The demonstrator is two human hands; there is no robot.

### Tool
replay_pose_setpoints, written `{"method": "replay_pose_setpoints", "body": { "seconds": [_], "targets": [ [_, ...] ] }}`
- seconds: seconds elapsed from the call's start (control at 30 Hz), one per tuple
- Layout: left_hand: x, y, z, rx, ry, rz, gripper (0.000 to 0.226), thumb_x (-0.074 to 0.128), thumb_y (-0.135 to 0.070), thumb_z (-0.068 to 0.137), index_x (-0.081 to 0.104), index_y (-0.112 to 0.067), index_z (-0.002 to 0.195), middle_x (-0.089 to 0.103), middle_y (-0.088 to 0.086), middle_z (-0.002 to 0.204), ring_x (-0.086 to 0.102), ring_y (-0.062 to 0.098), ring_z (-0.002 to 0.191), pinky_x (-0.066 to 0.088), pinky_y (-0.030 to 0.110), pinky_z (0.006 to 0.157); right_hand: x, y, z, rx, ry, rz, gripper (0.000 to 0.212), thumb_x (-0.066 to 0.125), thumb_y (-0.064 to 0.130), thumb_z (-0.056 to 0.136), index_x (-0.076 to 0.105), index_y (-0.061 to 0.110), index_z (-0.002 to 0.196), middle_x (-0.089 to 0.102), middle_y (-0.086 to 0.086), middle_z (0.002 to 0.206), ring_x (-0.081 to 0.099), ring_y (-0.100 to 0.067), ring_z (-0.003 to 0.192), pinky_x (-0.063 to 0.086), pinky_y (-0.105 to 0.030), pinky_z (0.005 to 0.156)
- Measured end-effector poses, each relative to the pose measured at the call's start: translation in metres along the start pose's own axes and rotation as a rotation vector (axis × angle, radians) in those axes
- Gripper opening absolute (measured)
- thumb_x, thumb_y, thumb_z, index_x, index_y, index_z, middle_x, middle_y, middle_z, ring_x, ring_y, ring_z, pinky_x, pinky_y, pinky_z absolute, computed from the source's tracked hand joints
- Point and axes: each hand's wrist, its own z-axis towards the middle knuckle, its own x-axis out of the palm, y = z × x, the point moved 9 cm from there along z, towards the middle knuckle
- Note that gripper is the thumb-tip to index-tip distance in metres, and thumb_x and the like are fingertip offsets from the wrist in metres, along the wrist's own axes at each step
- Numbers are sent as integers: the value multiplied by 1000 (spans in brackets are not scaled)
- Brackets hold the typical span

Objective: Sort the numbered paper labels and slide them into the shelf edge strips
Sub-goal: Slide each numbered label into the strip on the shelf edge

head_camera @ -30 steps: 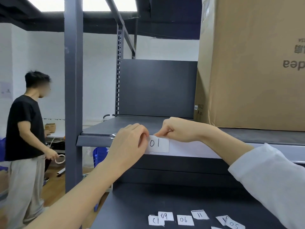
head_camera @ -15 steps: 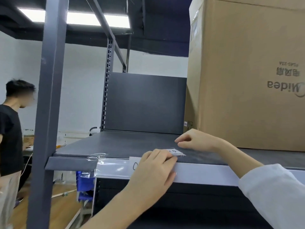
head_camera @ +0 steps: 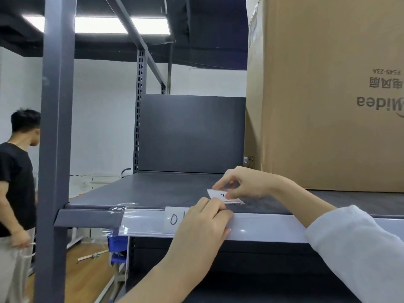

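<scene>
A clear plastic edge strip (head_camera: 258,227) runs along the front lip of the dark shelf (head_camera: 157,191). Inside it sits a white label marked "01" (head_camera: 175,218), half covered by my left hand (head_camera: 201,226), which rests on the strip's front with curled fingers at its top edge. Just behind the strip, my right hand (head_camera: 244,182) pinches a small stack of white paper labels (head_camera: 220,196) lying on the shelf top; the top one shows a partly hidden digit.
A large brown cardboard box (head_camera: 323,95) stands on the shelf at the right, close behind my right hand. A grey upright post (head_camera: 55,149) rises at the left. Another person in a black shirt (head_camera: 15,186) stands beyond it on the wooden floor.
The view has risen, so the lower shelf with its loose labels is out of sight. My right hand left the "01" label and lifted the edge of the labels on the shelf top.
</scene>
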Motion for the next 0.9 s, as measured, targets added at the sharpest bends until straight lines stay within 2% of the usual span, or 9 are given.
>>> {"method": "replay_pose_setpoints", "body": {
  "seconds": [0.2, 0.3, 0.33, 0.43, 0.53, 0.67, 0.77, 0.83, 0.9],
  "targets": [
    [-2, 1, 2, -58, 41, -32, 27, 85, -10, 56, 68, -16, 76, 59, -4, 75, 36, 9, 73, 41, 22, 58, -13, -8, 0, 33, -101, 26, 38, 62, 11, 83, 57, 15, 120, 51, 10, 78, 47, -6, 68, 38, -3, 58],
    [-8, 0, 4, -60, 1, -42, 5, 64, -18, 75, 69, -17, 75, 56, -5, 71, 35, 8, 71, 33, 20, 66, -31, -13, -9, 56, -230, 103, 25, 59, 7, 84, 60, 13, 108, 50, 7, 63, 44, -5, 55, 37, -10, 51],
    [-9, 0, 6, -81, -2, -54, 17, 54, -22, 79, 69, -18, 74, 55, -6, 69, 36, 8, 70, 30, 18, 64, -40, -14, -15, 62, -279, 141, 18, 57, 5, 84, 60, 12, 101, 49, 5, 62, 43, -7, 54, 36, -12, 51],
    [-9, -1, 13, -102, 31, -78, 18, 54, -25, 76, 72, -22, 74, 54, -9, 65, 46, 8, 65, 28, 13, 47, -63, -26, -42, 109, -418, 207, 14, 51, -1, 83, 53, 13, 82, 54, -3, 69, 51, -7, 50, 40, -15, 49],
    [-3, -3, 19, -131, 65, -102, 11, 62, -20, 72, 73, -21, 71, 53, -6, 63, 50, 14, 59, 40, 22, 43, -71, -41, -70, 175, -447, 316, 26, 47, -4, 81, 53, 17, 96, 61, -5, 81, 58, -8, 54, 41, -11, 44],
    [7, -3, 25, -248, 102, -181, 8, 65, -7, 80, 68, -11, 73, 58, 2, 72, 46, 16, 69, 46, 35, 56, -66, -58, -99, 234, -422, 419, 29, 46, -4, 83, 58, 19, 97, 62, -2, 80, 58, -16, 71, 47, -20, 59],
    [12, -9, 31, -272, 101, -198, 14, 56, -7, 86, 67, -5, 78, 60, 7, 80, 50, 23, 78, 48, 42, 68, -62, -66, -113, 249, -458, 460, 22, 48, -4, 83, 54, 16, 90, 60, -2, 72, 56, -4, 60, 42, -13, 48],
    [13, -15, 35, -272, 106, -196, 16, 52, -11, 89, 67, -8, 85, 59, 5, 86, 50, 23, 85, 43, 36, 73, -60, -72, -121, 256, -503, 498, 19, 50, -2, 84, 52, 14, 94, 60, -1, 70, 53, 3, 50, 41, -16, 49],
    [18, -18, 38, -278, 150, -166, 20, 46, -19, 94, 66, -16, 95, 52, -3, 91, 46, 16, 92, 34, 26, 75, -56, -75, -127, 250, -516, 538, 26, 51, 0, 85, 54, 18, 104, 56, 0, 69, 56, 2, 57, 45, -16, 51]
  ]
}}
